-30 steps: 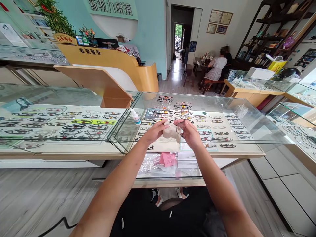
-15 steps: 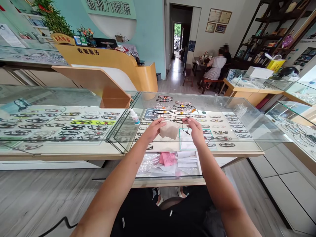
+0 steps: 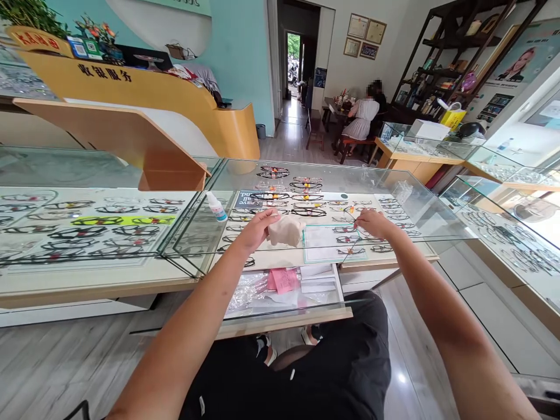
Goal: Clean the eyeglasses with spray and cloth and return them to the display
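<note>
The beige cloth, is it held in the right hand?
No, the left hand holds the beige cloth, well apart from the right hand.

An eyewear shop: glass cases (image 3: 266, 258) across the middle and at the right edge display rows of glasses (image 3: 308, 212); a counter (image 3: 184, 99) at upper left carries cashier lettering (image 3: 105, 73) and QR cards (image 3: 91, 48).

Bright daylight washed out shop's edge right of right hand (image 3: 370, 223); doorway (image 3: 294, 46) glowed beyond and left of it. Floor (image 3: 401, 378) below right hand caught small glare spot. Wide lens stretched forearms (image 3: 188, 326) toward lower corners. Beyond right hand, seated person's head (image 3: 375, 88) appeared pixelated.
</note>
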The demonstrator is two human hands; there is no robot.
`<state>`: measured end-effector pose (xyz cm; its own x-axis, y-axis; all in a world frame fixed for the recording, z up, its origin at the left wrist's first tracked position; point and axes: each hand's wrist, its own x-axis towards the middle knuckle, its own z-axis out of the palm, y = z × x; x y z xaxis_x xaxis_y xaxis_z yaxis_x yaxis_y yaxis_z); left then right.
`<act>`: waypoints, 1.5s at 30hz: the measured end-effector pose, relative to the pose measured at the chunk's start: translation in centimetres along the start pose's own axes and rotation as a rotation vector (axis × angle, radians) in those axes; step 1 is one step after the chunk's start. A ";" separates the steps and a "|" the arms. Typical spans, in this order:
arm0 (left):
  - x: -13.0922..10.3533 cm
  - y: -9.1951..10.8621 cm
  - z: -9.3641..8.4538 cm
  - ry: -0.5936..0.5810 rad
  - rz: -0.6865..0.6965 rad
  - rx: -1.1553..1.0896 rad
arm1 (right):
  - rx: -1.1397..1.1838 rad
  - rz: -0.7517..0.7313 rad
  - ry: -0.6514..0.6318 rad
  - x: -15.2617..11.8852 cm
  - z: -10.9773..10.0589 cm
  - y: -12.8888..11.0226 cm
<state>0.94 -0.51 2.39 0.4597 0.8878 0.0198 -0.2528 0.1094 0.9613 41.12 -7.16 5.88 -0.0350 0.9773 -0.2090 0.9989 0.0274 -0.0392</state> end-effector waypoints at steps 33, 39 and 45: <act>-0.6 0.2 0.8 0.068 0.036 -0.219 | 1.537 -0.097 0.451 -3.0 -3.4 -15.8; -0.7 0.6 1.4 0.143 0.115 -0.060 | 1.150 -0.176 0.580 -6.6 -7.6 -17.2; -5.5 3.3 7.8 0.272 0.717 0.677 | 0.788 -0.128 0.716 -8.2 -8.5 -19.1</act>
<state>4.23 -8.47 7.57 0.1591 0.7256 0.6695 0.1805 -0.6881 0.7028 22.65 -13.93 16.62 0.1452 0.8798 0.4526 0.6773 0.2451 -0.6937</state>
